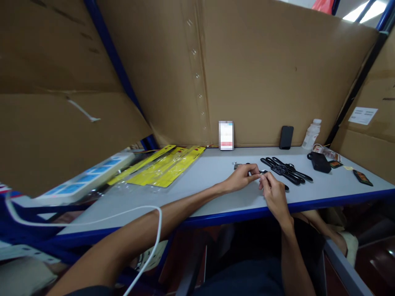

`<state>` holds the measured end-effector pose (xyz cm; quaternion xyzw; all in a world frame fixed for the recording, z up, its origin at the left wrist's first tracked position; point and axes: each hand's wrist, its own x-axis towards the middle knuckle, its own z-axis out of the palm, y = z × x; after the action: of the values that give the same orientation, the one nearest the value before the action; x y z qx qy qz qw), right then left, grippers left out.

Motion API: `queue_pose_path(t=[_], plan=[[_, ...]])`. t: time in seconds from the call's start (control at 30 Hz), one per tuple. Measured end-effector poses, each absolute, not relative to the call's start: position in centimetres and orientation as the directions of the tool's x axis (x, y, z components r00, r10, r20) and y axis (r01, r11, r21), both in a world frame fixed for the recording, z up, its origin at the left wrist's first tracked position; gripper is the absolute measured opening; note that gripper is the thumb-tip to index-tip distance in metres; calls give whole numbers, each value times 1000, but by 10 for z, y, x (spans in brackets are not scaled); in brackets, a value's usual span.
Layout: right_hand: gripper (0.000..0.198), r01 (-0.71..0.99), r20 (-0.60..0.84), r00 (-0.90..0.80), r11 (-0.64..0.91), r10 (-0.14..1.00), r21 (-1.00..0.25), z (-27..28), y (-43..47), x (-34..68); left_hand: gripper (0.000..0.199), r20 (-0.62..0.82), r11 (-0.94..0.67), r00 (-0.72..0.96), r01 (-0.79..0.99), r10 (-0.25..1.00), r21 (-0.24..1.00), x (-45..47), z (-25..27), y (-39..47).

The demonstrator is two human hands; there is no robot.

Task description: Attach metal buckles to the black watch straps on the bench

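Over the front part of the table, my two hands meet with the fingertips close together. My left hand [242, 177] is closed in a pinch around a slim black-handled tool [236, 166], whose grey metal end pokes out at the left. Its exact kind is too small to make out. My right hand [273, 193] also pinches at the tool's middle, thumb and fingers together. A rounded black tip [286, 188] shows just right of that hand. Behind and to the right lies a pile of black-handled tools [286, 169]; their heads are hard to distinguish.
Yellow cards in clear plastic sleeves [168, 166] lie left, beside a white power strip [89, 179]. A lit phone [226, 135], a dark phone [286, 137] and a bottle [311, 135] stand along the cardboard wall [262, 82]. A black case [319, 162] sits right. A white cable [123, 211] crosses my left arm.
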<state>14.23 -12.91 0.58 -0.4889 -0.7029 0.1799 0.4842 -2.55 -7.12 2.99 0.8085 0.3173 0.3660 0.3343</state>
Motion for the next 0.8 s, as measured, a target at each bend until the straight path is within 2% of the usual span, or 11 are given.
queue_pose_path(t=[0.13,0.37,0.57,0.8], plan=[[37,578,495,-29,419,868,-700,6,-129,144,33,397,-587,531,251,748,769,-23,28,-74],[27,660,508,34,362,861,-658,6,-129,142,40,400,-591,554,218,730,777,-22,26,-74],[23,617,463,-61,398,884,-679,8,-128,153,28,303,-467,637,101,708,879,-22,25,-74],[24,617,435,-163,435,886,-656,7,-128,160,14,201,-422,690,166,696,891,-23,24,-73]])
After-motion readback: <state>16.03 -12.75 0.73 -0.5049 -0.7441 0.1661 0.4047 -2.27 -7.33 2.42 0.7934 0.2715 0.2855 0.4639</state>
